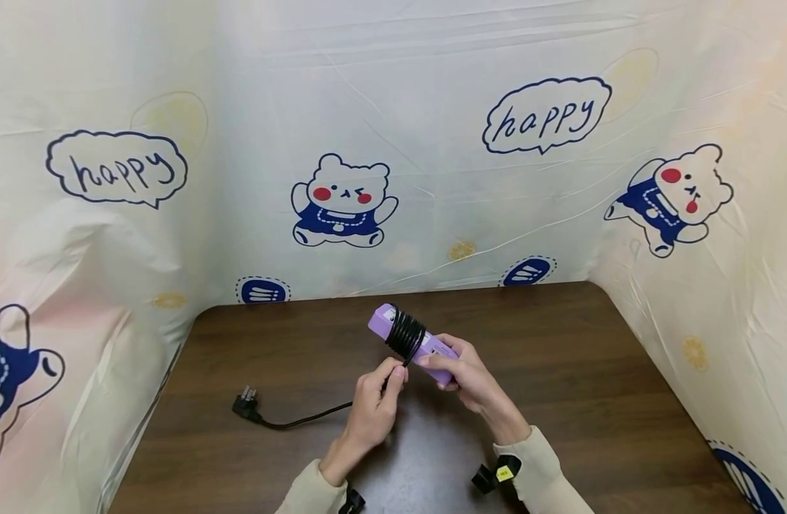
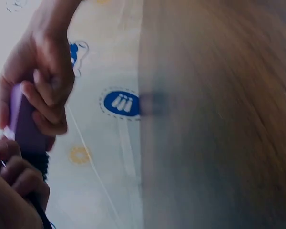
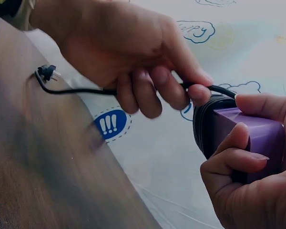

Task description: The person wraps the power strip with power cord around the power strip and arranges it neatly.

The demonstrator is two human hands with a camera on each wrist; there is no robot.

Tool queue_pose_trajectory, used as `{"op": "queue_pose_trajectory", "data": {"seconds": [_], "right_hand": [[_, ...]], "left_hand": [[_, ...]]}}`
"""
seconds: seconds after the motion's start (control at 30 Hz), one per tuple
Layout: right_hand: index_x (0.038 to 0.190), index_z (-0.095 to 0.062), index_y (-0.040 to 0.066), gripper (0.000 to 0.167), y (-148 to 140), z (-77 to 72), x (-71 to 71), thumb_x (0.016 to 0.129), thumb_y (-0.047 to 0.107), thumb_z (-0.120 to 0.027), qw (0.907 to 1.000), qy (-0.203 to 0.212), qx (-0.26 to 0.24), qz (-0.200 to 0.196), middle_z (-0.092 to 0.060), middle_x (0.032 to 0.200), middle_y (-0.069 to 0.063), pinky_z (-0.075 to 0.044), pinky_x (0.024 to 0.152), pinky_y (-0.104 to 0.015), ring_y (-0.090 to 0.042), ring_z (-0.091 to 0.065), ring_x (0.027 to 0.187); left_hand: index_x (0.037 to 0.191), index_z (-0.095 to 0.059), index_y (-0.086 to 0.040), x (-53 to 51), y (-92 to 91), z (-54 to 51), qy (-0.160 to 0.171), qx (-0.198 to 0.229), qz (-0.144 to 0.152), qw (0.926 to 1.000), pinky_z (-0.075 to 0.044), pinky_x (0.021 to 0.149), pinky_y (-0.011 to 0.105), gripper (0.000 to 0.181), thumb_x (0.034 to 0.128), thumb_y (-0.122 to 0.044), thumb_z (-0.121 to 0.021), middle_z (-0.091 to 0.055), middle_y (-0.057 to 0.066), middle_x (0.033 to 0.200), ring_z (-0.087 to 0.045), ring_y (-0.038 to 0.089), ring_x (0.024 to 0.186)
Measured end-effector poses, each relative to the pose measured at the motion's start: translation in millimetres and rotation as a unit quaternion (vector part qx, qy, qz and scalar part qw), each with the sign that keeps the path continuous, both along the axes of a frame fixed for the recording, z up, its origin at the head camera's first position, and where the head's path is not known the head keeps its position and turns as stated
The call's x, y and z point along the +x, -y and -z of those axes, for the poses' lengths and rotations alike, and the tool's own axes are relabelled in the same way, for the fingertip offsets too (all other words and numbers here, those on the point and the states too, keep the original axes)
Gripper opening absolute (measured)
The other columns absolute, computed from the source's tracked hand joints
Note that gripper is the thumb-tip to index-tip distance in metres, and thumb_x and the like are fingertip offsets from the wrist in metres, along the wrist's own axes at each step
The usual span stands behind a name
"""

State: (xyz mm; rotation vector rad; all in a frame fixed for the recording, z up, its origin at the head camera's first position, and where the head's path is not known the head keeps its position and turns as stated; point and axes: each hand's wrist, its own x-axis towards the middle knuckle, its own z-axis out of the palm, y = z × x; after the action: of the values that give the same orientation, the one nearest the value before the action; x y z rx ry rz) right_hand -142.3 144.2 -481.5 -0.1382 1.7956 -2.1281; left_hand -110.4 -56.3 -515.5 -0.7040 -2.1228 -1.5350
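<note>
A purple oblong device (image 1: 435, 351) is held up over the table, tilted, with several turns of its black power cord (image 1: 405, 334) wound round it near the far end. My right hand (image 1: 473, 375) grips the unwound end, thumb on top. Close beside the coil, my left hand (image 1: 376, 401) pinches the cord, and the right wrist view shows the cord (image 3: 81, 90) passing under its curled fingers. The loose length runs left to a black plug (image 1: 246, 405) with metal pins. In the left wrist view, the device (image 2: 26, 124) is partly hidden by both hands.
The brown wooden table (image 1: 291, 471) lies below both hands. A pale printed sheet (image 1: 432, 214) hangs behind it and at both sides. Small black devices (image 1: 496, 474) are strapped to the wrists over light sleeves.
</note>
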Motion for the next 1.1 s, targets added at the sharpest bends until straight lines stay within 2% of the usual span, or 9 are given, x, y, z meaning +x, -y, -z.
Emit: {"op": "queue_pose_trajectory", "data": {"seconds": [0.13,0.27,0.4,0.47,0.57,0.67,0.8,1.03,1.1], "right_hand": [[0.126,-0.055,-0.007,0.046,1.0,1.8,2.2,0.090,0.014,-0.075,1.0000,-0.002,0.002,0.003,-0.060,0.093,-0.008,-0.040,0.048,-0.020,-0.009,-0.053,0.056],[0.126,-0.056,-0.007,0.047,2.1,0.8,4.9,0.089,0.015,-0.075,0.9994,-0.012,0.016,0.027,-0.059,0.096,-0.009,-0.044,0.048,-0.021,-0.011,-0.054,0.058],[0.126,-0.056,-0.007,0.047,2.4,-2.9,8.0,0.089,0.015,-0.075,0.9985,-0.029,0.022,0.041,-0.058,0.097,-0.010,-0.046,0.049,-0.023,-0.012,-0.054,0.060],[0.125,-0.056,-0.008,0.047,1.7,-5.5,9.2,0.089,0.015,-0.075,0.9982,-0.037,0.017,0.045,-0.058,0.096,-0.010,-0.045,0.048,-0.023,-0.012,-0.054,0.059],[0.124,-0.057,-0.008,0.045,-1.1,-9.5,10.6,0.090,0.014,-0.074,0.9977,-0.045,0.004,0.050,-0.059,0.094,-0.009,-0.044,0.048,-0.022,-0.012,-0.054,0.060],[0.123,-0.057,-0.006,0.040,-5.6,-14.1,11.9,0.091,0.012,-0.073,0.9972,-0.050,-0.013,0.054,-0.058,0.092,-0.007,-0.041,0.047,-0.021,-0.010,-0.053,0.058],[0.121,-0.058,-0.001,0.033,-12.6,-20.5,12.9,0.092,0.010,-0.070,0.9958,-0.059,-0.038,0.059,-0.057,0.092,-0.007,-0.037,0.046,-0.020,-0.009,-0.051,0.056],[0.116,-0.060,0.007,0.019,-25.6,-28.9,13.0,0.097,0.008,-0.063,0.9907,-0.089,-0.095,0.040,-0.056,0.090,-0.004,-0.034,0.048,-0.019,-0.006,-0.048,0.055],[0.116,-0.061,0.007,0.018,-28.5,-30.6,13.2,0.098,0.007,-0.061,0.9893,-0.091,-0.108,0.037,-0.056,0.090,-0.004,-0.035,0.048,-0.018,-0.005,-0.048,0.055]], "left_hand": [[0.088,-0.061,-0.005,-9.7,6.6,11.0,0.019,0.021,0.058,0.9979,-0.040,0.058,0.018,0.026,0.1045,0.011,-0.050,-0.052,0.006,0.067,-0.046,0.001,0.064],[0.088,-0.063,-0.002,-15.0,15.6,12.8,0.044,0.027,0.098,0.9938,-0.039,0.058,0.018,0.027,0.1061,0.010,-0.047,-0.050,0.009,0.065,-0.046,0.010,0.058],[0.089,-0.065,-0.005,-17.7,24.5,10.1,0.049,-0.005,0.112,0.9925,-0.042,0.061,0.019,0.030,0.1081,0.005,-0.045,-0.052,0.006,0.067,-0.051,0.022,0.059],[0.088,-0.065,-0.006,-18.9,28.8,9.2,0.052,-0.023,0.120,0.9912,-0.042,0.061,0.020,0.032,0.1089,0.002,-0.043,-0.052,0.004,0.068,-0.051,0.024,0.060],[0.086,-0.065,-0.005,-20.4,34.0,9.3,0.066,-0.038,0.131,0.9885,-0.040,0.060,0.020,0.034,0.1090,0.000,-0.041,-0.049,0.003,0.067,-0.049,0.020,0.060],[0.082,-0.063,-0.008,-21.5,36.7,11.2,0.086,-0.047,0.137,0.9858,-0.038,0.060,0.019,0.035,0.1081,0.000,-0.041,-0.046,0.001,0.066,-0.045,0.010,0.060],[0.077,-0.058,-0.004,-22.4,36.2,14.6,0.108,-0.055,0.147,0.9816,-0.036,0.061,0.018,0.034,0.1070,0.000,-0.042,-0.042,-0.001,0.066,-0.039,0.000,0.062],[0.080,-0.057,0.005,-23.7,35.3,18.3,0.138,0.007,0.176,0.9746,-0.036,0.061,0.025,0.032,0.1071,0.001,-0.040,-0.042,0.016,0.067,-0.039,0.022,0.059],[0.081,-0.057,0.007,-25.8,36.7,20.1,0.144,0.018,0.182,0.9725,-0.036,0.060,0.027,0.032,0.1070,0.000,-0.039,-0.041,0.018,0.067,-0.038,0.021,0.059]]}}
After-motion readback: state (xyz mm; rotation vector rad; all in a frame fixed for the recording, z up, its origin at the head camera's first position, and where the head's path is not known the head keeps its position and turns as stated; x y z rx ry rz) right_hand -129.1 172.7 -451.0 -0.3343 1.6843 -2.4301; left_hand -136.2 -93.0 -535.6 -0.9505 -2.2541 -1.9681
